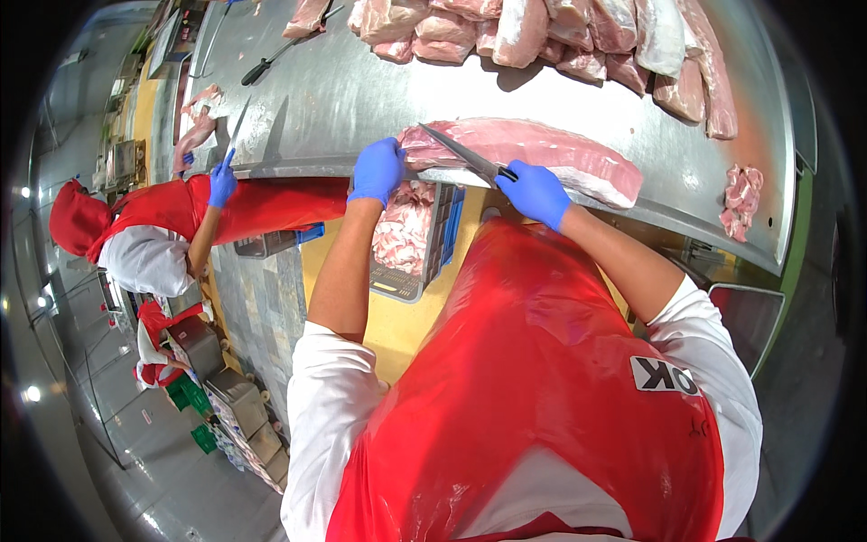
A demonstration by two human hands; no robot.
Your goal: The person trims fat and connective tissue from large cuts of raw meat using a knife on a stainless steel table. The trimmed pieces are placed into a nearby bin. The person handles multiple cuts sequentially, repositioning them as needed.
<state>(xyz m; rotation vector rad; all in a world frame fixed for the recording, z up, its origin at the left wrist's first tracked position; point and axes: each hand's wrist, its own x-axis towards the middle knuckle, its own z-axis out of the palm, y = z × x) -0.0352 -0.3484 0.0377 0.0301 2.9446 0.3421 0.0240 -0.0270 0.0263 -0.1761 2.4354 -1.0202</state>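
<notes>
pork slab (pixel 542 154), long and pink with a pale fatty rind, lies along the near edge of the steel table (pixel 361 90), right in front of the person. it looks heavy, soft and floppy, and probably slippery with fat, so it is likely best held flat from above near the end being cut. left hand (pixel 377 170), in a blue glove, presses down closed over the slab's left end. right hand (pixel 535 191), also gloved, is wrapped tight around the dark handle of a knife (pixel 461 152), whose blade lies slanted across the meat near the left hand. below the table edge a dark plastic crate (pixel 433 253) holds a heap of pink meat pieces (pixel 402 230). more big cuts (pixel 560 36) are piled at the table's far side. a co-worker's gloved hand (pixel 221 183) holds another knife further left.
</notes>
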